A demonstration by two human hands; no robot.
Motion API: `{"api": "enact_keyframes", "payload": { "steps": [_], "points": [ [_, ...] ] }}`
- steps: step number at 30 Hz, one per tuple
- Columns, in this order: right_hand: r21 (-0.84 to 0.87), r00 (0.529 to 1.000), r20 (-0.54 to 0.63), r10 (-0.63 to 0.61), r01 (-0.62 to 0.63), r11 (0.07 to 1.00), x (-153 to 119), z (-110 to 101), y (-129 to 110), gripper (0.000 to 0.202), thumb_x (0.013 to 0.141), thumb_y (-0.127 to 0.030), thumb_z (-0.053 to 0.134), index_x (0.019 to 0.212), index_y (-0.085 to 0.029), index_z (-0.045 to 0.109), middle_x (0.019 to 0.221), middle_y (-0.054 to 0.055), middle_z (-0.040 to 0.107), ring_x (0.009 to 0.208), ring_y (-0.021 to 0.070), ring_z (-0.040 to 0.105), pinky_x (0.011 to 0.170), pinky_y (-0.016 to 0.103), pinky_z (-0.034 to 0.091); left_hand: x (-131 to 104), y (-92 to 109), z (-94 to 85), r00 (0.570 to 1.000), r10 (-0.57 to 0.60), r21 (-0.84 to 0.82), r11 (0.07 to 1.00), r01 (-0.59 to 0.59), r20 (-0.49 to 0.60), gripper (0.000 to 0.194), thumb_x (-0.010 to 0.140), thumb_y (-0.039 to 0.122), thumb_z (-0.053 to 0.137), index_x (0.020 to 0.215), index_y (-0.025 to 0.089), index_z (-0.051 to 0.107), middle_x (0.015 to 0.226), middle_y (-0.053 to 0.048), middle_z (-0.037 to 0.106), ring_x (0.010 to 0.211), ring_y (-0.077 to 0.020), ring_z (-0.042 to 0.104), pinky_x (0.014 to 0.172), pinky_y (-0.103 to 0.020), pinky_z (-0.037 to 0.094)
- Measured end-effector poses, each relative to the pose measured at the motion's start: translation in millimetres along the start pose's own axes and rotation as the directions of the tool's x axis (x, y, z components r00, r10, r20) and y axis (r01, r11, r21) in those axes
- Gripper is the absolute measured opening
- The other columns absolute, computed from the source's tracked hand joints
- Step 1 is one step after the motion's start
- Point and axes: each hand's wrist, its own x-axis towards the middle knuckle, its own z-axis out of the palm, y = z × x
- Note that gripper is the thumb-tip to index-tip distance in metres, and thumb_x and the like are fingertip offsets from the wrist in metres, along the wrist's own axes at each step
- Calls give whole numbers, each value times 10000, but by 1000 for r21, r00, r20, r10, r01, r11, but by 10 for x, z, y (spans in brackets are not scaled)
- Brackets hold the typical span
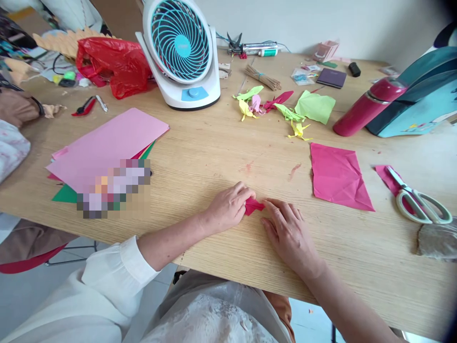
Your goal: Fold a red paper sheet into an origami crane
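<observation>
A small folded piece of magenta paper (pixel 253 206) lies low over the table between my hands. My left hand (pixel 228 207) pinches its left part, fingers curled and closed. At the paper's right tip, my right hand (pixel 288 233) touches with the index finger, while the thumb is held apart from it and the other fingers bend loosely. The palms' undersides are hidden. To the right lies a creased magenta paper square (pixel 341 178). Beyond my hands are folded paper cranes, a yellow one (pixel 299 129) among them, and a light green sheet (pixel 316 106).
White-handled scissors (pixel 423 200) rest on a magenta strip at right. A red flask (pixel 369 107) stands by a teal bag (pixel 421 95). Behind are a fan (pixel 182 52) and a red plastic bag (pixel 114 66). Pink sheets (pixel 114 138) are stacked left, near another person's hand (pixel 17 107).
</observation>
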Motion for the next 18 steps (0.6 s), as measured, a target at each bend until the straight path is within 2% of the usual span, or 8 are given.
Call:
{"api": "enact_keyframes", "payload": {
  "steps": [6,9,13,18],
  "points": [
    [135,998,-69,12,-3,991,81,21,53,312,987,-207,537,1297,-190,570,1214,112,640,1069,275,576,923,451,489,-19,-34,40,996,37,-93,995,-44,-75,245,896,50,435,1026,190,588,1023,-45,545,908,-161,601,857,-293,504],
    [158,997,-75,-3,15,987,113,40,61,279,984,-200,544,1258,-214,594,1182,97,649,1040,269,578,919,450,499,-22,-36,66,994,50,-98,993,-59,-96,180,925,103,463,1006,187,600,1007,-49,547,890,-164,608,843,-295,512],
    [156,995,-101,-1,17,988,138,73,67,259,971,-175,558,1224,-197,607,1146,104,644,1028,269,574,916,447,509,-6,-30,75,994,44,-75,996,-51,-98,121,931,191,539,1028,186,612,1028,-53,549,889,-176,619,814,-301,520],
    [153,993,-115,-17,34,988,165,105,83,253,970,-162,543,1212,-198,607,1122,109,635,1017,267,580,904,447,518,53,-52,56,998,41,-105,993,-47,-56,203,961,156,501,1131,192,605,1127,-55,580,978,-176,635,869,-296,514]
  ]
}}
